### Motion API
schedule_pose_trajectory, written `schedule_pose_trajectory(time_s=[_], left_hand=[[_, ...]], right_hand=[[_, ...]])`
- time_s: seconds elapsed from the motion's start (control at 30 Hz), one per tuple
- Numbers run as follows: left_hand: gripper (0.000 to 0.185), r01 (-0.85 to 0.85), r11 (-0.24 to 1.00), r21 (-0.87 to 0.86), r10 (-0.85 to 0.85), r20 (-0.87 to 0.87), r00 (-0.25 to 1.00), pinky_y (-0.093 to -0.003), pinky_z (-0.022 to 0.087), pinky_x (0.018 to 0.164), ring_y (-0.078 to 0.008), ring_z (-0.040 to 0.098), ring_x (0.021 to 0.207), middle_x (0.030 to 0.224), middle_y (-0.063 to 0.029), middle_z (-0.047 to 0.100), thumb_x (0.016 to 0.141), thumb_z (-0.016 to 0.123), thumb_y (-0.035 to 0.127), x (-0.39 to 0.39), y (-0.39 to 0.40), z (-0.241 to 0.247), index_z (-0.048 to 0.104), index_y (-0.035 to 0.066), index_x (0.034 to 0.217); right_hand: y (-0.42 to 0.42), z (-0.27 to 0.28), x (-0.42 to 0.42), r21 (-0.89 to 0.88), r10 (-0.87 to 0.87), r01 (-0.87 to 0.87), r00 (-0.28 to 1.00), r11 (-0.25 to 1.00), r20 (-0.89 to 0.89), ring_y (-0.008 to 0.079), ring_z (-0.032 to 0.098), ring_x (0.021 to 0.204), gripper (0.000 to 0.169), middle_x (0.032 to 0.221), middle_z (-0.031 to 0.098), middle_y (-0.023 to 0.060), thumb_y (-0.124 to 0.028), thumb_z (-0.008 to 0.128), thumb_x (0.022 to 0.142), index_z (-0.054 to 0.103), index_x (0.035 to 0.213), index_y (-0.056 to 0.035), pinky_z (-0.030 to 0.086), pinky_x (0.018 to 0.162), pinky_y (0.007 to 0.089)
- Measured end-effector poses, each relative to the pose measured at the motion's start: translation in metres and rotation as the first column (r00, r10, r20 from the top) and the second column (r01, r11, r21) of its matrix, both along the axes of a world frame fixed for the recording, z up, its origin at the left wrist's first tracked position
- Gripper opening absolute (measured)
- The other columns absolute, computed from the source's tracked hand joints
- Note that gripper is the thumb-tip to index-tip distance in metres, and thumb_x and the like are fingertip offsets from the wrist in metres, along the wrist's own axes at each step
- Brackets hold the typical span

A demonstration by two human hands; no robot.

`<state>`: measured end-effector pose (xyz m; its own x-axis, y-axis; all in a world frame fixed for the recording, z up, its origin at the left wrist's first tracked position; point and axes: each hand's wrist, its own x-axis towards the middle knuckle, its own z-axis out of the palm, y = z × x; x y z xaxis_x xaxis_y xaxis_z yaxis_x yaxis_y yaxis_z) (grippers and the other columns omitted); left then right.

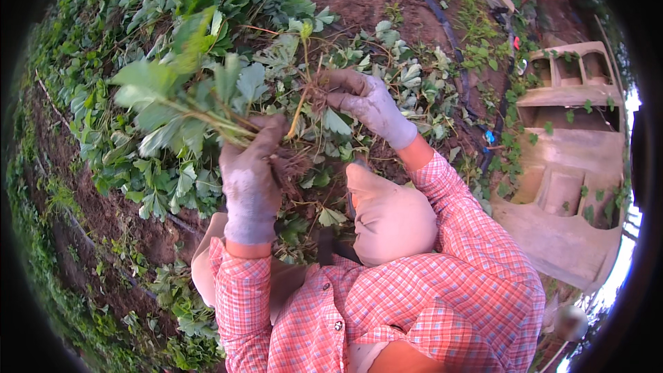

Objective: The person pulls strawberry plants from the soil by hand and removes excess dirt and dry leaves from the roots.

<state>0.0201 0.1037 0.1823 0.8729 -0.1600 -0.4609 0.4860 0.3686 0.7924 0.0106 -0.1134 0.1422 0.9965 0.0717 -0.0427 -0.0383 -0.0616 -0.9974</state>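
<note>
My left hand (pixel 254 176), in a soiled pale work glove, grips a bunch of leafy strawberry-like plants (pixel 176 109). Their stems and leaves point up and left, and a tangle of brown roots (pixel 291 166) hangs out on the right side of the fist. A little further off to the right, my right hand (pixel 362 101), also gloved, pinches a small plant (pixel 306 83) by its rooty base between thumb and fingers. A yellowish stalk (pixel 298 114) slants down from that base towards my left hand. The fingertips of both gloves are dark with soil.
Dense leafy plants (pixel 129 52) cover the left side. Wilted cut or pulled foliage (pixel 409 75) lies on reddish soil ahead. A black irrigation hose (pixel 445 23) runs along the right, beside a stack of beige moulded trays or crates (pixel 570 150). My knee (pixel 396 217) is close below my hands.
</note>
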Motion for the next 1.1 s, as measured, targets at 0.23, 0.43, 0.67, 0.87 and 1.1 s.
schedule_pose_trajectory(time_s=[0.23, 0.43, 0.67, 0.87, 1.1], left_hand=[[0.017, 0.094, 0.995, -0.043, -0.095, -0.04, 0.995, -0.0196, 0.042, 0.053, -0.0063, 0.054, 0.063, 0.083, -0.0027, 0.062, 0.082, 0.067, 0.007, -0.005, -0.015, -0.005, 0.06, 0.002, 0.096], [0.015, 0.058, 0.992, -0.108, -0.063, -0.039, 0.997, -0.023, 0.05, 0.055, -0.0109, 0.059, 0.066, 0.083, -0.0035, 0.062, 0.083, 0.065, 0.005, -0.006, -0.014, 0.0, 0.058, 0.002, 0.096], [0.012, -0.011, 1.0, -0.014, 0.011, 0.014, 1.0, -0.0225, 0.045, 0.05, -0.0108, 0.058, 0.064, 0.083, -0.0047, 0.062, 0.082, 0.062, 0.001, -0.002, -0.014, 0.013, 0.055, 0.005, 0.092], [0.013, -0.117, 0.97, 0.215, 0.038, 0.341, 0.939, -0.0235, 0.047, 0.061, -0.0098, 0.057, 0.068, 0.081, -0.0038, 0.062, 0.08, 0.065, 0.0, -0.005, -0.01, -0.01, 0.057, 0.004, 0.089], [0.012, -0.191, 0.982, -0.001, 0.184, 0.263, 0.947, -0.0245, 0.048, 0.056, -0.0103, 0.057, 0.063, 0.077, -0.0053, 0.062, 0.08, 0.064, 0.0, 0.012, 0.002, -0.007, 0.055, 0.004, 0.086]], right_hand=[[0.025, 0.002, -0.009, 0.283, 0.019, -0.002, 0.998, 0.959, -0.06, 0.0082, 0.057, 0.095, 0.024, 0.103, 0.062, 0.0011, -0.005, 0.064, 0.085, 0.061, 0.109, -0.002, 0.045, 0.087, 0.0228], [0.031, 0.014, -0.001, -0.05, 0.121, -0.113, 0.964, 0.992, 0.237, 0.0138, 0.056, 0.1, 0.018, 0.108, 0.061, 0.0065, -0.003, 0.062, 0.084, 0.063, 0.102, -0.0013, 0.045, 0.088, 0.0281], [0.025, 0.023, 0.001, -0.333, 0.138, -0.059, 0.966, 0.941, 0.22, 0.0235, 0.063, 0.089, 0.022, 0.099, 0.063, 0.0104, -0.01, 0.061, 0.083, 0.065, 0.103, -0.0052, 0.049, 0.08, 0.0332], [0.047, 0.042, -0.012, -0.634, 0.153, 0.103, 0.93, 0.767, 0.335, 0.0292, 0.063, 0.074, 0.015, 0.08, 0.064, 0.0083, -0.02, 0.06, 0.081, 0.066, 0.09, -0.0081, 0.049, 0.063, 0.0365], [0.026, 0.046, -0.017, -0.704, 0.149, 0.232, 0.888, 0.672, 0.435, 0.0285, 0.062, 0.07, 0.017, 0.081, 0.063, 0.0086, -0.022, 0.063, 0.081, 0.063, 0.094, -0.0105, 0.048, 0.057, 0.036]])
